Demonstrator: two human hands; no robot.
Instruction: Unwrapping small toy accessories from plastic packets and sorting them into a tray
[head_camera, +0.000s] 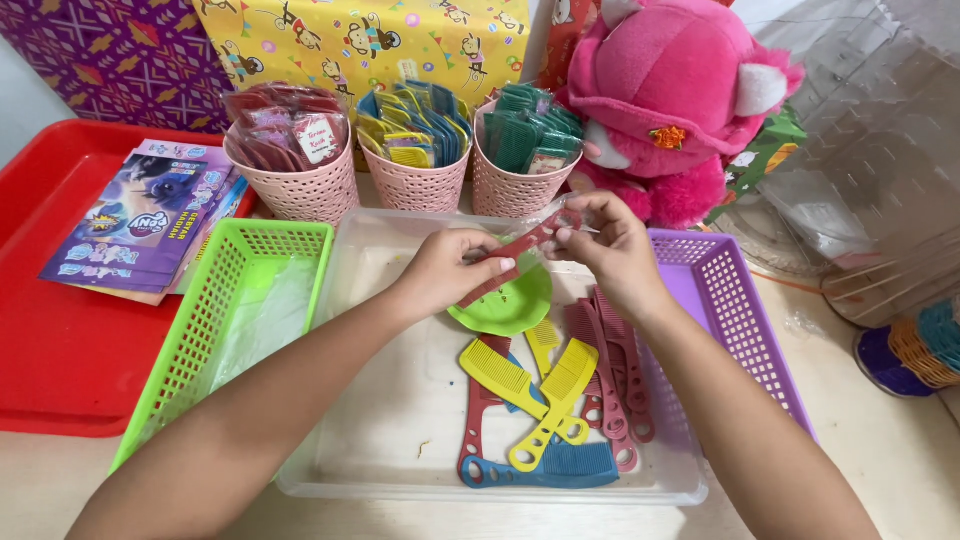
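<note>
Red, yellow-blue and green packets (288, 128) fill three pink baskets (415, 185); purple booklets (140, 215) left.

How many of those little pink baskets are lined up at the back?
3, in a row behind the clear tray: left pink basket with red packets, middle pink basket with yellow and blue packets, right pink basket with green packets, beside the pink plush toy.
</note>
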